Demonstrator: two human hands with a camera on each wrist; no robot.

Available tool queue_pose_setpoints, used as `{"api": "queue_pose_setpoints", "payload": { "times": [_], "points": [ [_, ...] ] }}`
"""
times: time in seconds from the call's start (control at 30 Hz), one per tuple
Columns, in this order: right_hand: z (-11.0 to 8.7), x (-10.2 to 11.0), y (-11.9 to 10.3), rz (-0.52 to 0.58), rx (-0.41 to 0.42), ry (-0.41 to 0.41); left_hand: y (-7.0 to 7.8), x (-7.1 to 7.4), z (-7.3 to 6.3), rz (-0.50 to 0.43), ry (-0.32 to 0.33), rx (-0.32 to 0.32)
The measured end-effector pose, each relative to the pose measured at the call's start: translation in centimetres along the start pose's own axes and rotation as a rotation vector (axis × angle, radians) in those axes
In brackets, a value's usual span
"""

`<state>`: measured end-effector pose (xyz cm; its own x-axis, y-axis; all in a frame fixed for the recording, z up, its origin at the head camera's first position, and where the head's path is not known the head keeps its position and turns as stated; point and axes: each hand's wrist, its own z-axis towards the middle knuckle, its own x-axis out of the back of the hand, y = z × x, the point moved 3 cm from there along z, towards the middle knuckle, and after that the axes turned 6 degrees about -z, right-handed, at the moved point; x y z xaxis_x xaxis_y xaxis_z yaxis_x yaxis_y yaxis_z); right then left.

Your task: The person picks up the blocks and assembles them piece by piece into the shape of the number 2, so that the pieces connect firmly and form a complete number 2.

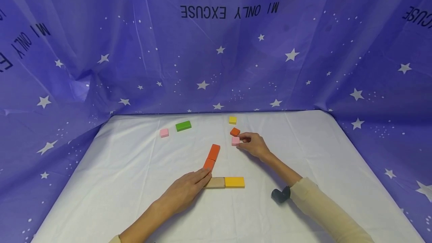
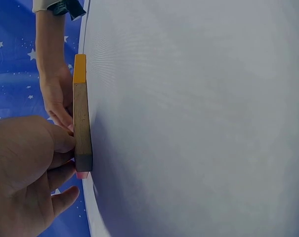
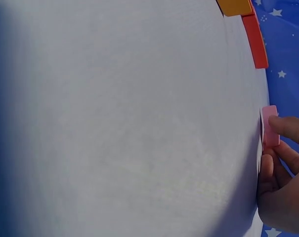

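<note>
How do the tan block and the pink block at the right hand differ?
The tan block looks long; the pink block looks short and squarish from above. The tan block abuts a yellow-orange block end to end; the right hand pinches the pink block. Both are flat-faced.

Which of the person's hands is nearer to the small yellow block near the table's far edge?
Right. The right hand is close in front of the small yellow block, toward its right; the left hand is farther off, well in front and to its left.
</note>
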<state>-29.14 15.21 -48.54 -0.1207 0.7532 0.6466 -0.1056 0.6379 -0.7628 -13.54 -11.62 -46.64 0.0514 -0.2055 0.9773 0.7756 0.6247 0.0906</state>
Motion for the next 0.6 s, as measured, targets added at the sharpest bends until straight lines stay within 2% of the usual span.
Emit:
{"api": "queue_pose_setpoints", "payload": {
  "times": [0.3,0.6],
  "points": [
    [0.1,-0.8,-1.2,-0.006,0.096,0.006,0.0,0.2,0.0,-0.014,0.021,-0.002],
    [0.8,-1.9,-2.6,-0.023,0.11,0.003,0.0,0.2,0.0,-0.005,0.021,-0.009]
  ]
}}
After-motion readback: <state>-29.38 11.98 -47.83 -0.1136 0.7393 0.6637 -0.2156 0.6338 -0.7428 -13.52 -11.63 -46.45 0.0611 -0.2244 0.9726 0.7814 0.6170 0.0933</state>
